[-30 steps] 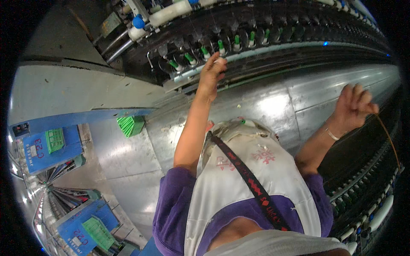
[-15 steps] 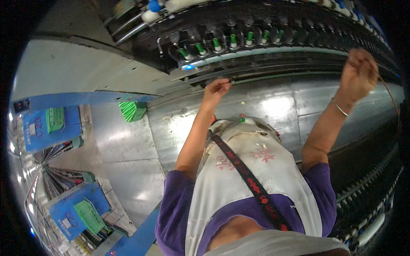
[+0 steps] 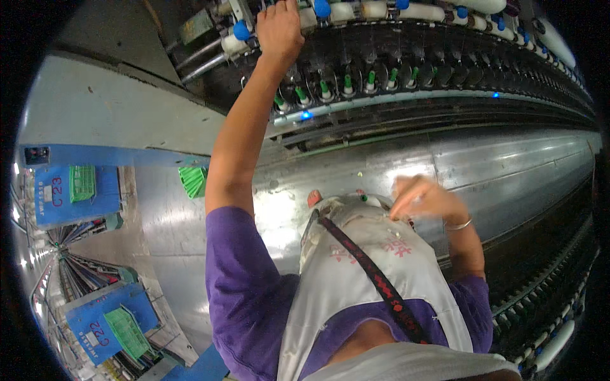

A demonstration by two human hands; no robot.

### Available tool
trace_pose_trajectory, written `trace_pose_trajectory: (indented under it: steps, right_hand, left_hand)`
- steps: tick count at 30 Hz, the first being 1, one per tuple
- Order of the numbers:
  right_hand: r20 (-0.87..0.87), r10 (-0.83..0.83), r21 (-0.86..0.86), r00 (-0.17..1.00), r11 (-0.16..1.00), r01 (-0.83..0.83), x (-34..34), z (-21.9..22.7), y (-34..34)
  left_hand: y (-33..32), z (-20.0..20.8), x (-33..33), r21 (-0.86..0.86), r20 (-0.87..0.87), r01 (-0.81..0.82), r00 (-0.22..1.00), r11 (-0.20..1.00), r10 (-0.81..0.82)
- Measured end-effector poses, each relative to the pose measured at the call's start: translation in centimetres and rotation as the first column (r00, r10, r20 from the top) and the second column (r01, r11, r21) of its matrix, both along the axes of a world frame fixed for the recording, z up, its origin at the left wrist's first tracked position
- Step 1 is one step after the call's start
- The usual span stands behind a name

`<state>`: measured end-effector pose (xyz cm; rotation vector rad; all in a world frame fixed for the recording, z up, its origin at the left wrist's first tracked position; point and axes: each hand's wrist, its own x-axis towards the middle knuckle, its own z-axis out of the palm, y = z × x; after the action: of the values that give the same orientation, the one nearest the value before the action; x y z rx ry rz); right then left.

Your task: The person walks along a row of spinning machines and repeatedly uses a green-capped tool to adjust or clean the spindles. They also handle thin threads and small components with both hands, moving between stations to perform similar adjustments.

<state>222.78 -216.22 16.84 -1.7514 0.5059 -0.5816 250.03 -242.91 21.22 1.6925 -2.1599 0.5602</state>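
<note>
My left hand (image 3: pixel 279 28) is stretched up to the top of a long spinning machine (image 3: pixel 445 70), its fingers curled among white rollers with blue caps (image 3: pixel 240 32); the fingertips are hidden. Below it runs a row of green-tipped spindles (image 3: pixel 347 82). My right hand (image 3: pixel 422 197), blurred and wearing a thin bangle, is at the mouth of the white apron pouch (image 3: pixel 356 254) on my chest, fingers pointing down at it. I cannot make out anything between them. A dark red-patterned strap (image 3: pixel 375 279) crosses the pouch.
A small blue light (image 3: pixel 306 115) glows on the machine rail. Shiny metal flooring (image 3: pixel 159 241) runs along the aisle. A green crate (image 3: pixel 192 181) stands at the left, beside blue carts (image 3: pixel 57 193) (image 3: pixel 108 324) with green baskets. Another machine row (image 3: pixel 546 305) lies at the lower right.
My left hand rose from the spindle rail to the top rollers. My right hand dropped from the machine down to the apron pouch.
</note>
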Motion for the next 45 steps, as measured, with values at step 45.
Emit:
trace_pose_trajectory:
  steps: [45]
  right_hand:
    - [0.352,-0.841,0.521,0.411,0.541,0.66,15.4,-8.0,-12.3]
  left_hand:
    - [10.2,-1.1,6.7,-0.589,-0.223,0.284,0.843,0.756,-0.49]
